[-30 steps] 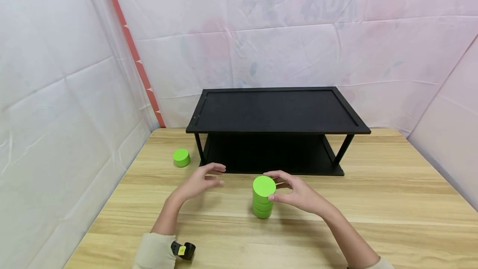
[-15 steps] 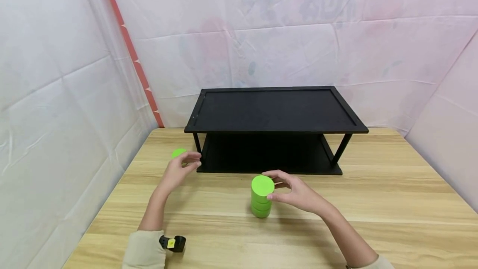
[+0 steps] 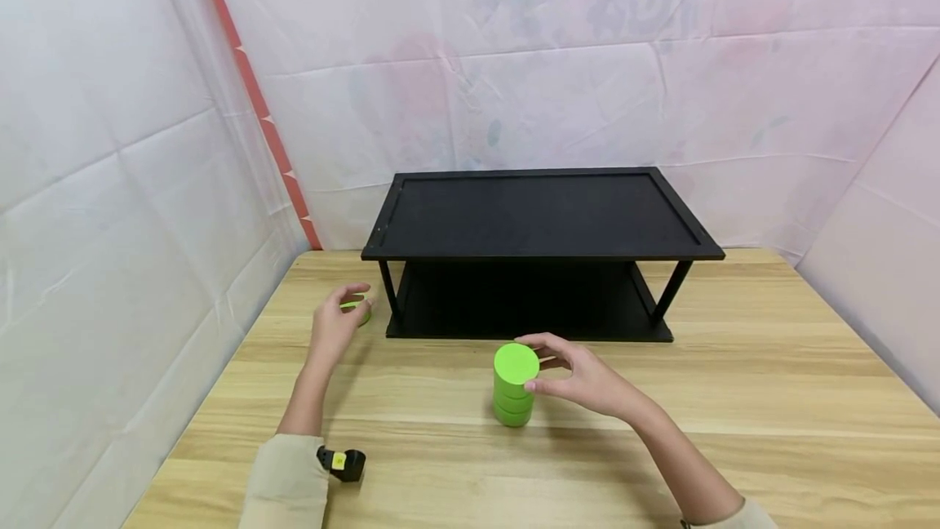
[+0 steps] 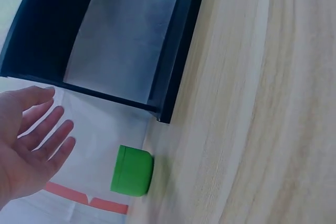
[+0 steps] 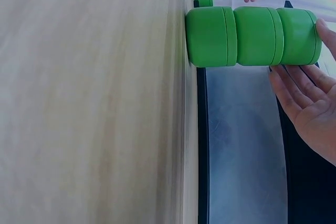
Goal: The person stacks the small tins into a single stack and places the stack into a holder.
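Observation:
Three green round lidded containers stand stacked (image 3: 516, 363) on the table in front of the black rack. My right hand (image 3: 583, 378) holds the top container of this stack, thumb on the near side and fingers on the far side. Left of the rack sits a single green container (image 4: 132, 171), partly covered by my left hand (image 3: 336, 329) in the head view. In the left wrist view the left hand's fingers are loosely bent, with a gap between them and that container. The right wrist view also has the left hand apart from it, above.
A two-level black rack (image 3: 543, 215) stands at the back middle of the wooden table (image 3: 455, 464). Its lower shelf (image 3: 514, 300) lies under the upper one. White cloth walls (image 3: 543, 104) rise behind and at both sides.
My left hand has moved left and away from me, from near the rack's front corner to the single green container. The right hand has stayed at the stack.

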`<state>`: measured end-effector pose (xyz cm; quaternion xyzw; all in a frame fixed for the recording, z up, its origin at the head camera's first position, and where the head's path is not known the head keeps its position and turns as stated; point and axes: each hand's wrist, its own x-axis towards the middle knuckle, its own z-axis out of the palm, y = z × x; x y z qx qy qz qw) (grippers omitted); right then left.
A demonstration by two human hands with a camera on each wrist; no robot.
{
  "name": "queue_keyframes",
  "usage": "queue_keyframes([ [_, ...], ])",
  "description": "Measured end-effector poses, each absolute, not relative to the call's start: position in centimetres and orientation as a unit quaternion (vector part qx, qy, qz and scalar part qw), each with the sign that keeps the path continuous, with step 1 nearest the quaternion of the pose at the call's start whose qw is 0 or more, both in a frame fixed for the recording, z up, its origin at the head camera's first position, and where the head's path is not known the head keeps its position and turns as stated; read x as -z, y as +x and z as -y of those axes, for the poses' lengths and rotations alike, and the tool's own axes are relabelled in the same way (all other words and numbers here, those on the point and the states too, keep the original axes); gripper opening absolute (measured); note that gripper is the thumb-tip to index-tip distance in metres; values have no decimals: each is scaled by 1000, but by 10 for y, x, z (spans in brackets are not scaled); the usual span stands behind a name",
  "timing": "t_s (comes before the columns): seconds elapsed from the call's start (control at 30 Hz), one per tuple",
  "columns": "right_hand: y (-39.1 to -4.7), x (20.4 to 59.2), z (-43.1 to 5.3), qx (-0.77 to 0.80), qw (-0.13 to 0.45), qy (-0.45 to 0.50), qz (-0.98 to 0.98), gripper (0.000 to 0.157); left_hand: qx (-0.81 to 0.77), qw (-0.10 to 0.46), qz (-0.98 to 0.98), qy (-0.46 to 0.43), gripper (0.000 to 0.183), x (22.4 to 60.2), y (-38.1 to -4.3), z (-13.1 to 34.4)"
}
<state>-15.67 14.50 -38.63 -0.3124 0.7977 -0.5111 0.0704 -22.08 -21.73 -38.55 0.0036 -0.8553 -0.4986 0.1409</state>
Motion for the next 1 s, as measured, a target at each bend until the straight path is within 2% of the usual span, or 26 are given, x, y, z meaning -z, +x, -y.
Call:
queue_keyframes([
  [0.3, -157, 388, -145, 511, 71, -312, -798, 49, 450, 181, 872, 70, 46, 392, -239, 226],
  [0.53, -158, 389, -145, 515, 70, -315, -794, 49, 452, 151, 873, 104, 61, 402, -248, 233],
  [0.73, -157, 386, -144, 515, 72, -309, -797, 50, 457, 120, 873, 116, 66, 414, -254, 239],
  [1.0, -142, 359, -136, 513, 74, -306, -798, 47, 471, 97, 870, 110, 70, 430, -258, 246],
])
